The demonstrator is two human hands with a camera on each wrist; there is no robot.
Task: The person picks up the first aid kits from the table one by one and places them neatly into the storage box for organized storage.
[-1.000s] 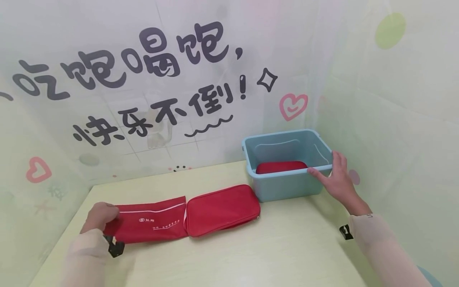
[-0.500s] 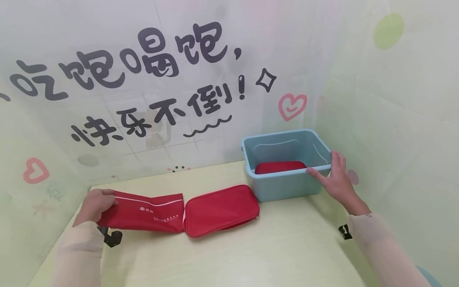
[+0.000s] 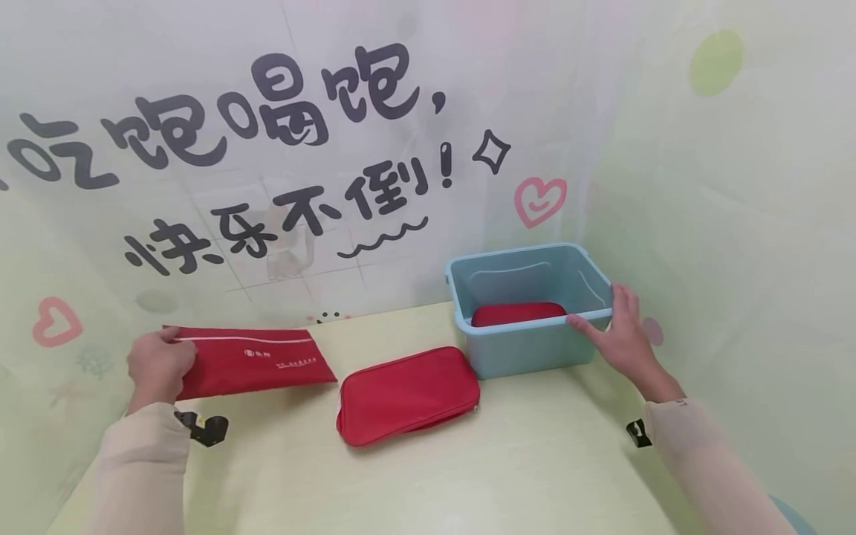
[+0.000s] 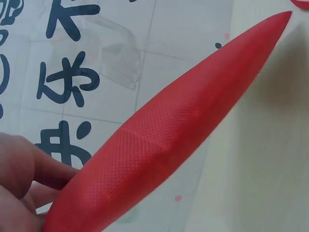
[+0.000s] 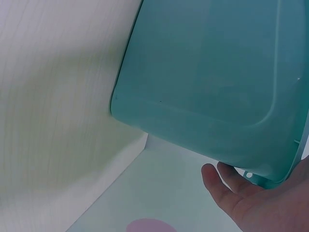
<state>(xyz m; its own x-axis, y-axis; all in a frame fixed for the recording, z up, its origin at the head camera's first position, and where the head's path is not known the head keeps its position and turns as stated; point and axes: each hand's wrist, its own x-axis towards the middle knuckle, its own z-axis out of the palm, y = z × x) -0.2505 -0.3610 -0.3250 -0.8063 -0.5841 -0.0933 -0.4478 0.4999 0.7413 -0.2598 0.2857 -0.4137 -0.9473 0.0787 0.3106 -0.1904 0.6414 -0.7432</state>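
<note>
My left hand (image 3: pixel 159 365) grips the left end of a flat red pouch (image 3: pixel 247 360) with a white stripe and white lettering. The pouch is raised above the table at the left; its edge (image 4: pixel 145 145) crosses the left wrist view. My right hand (image 3: pixel 623 338) holds the front right corner of a light blue plastic bin (image 3: pixel 528 351), thumb at the rim and fingers along the outer side. Inside the bin lies a red item (image 3: pixel 518 313), partly hidden by the front wall. A red zippered pouch (image 3: pixel 408 397) lies left of the bin.
The pale wooden table (image 3: pixel 428 483) meets a wall (image 3: pixel 401 282) covered with printed black lettering at the back. Another wall (image 3: pixel 756 297) stands close to the right of the bin. Black wrist mounts (image 3: pixel 203 429) show beside the sleeves.
My left hand has lifted the flat pouch up and back, off the table and away from the zippered pouch. My right hand stays at the bin's corner.
</note>
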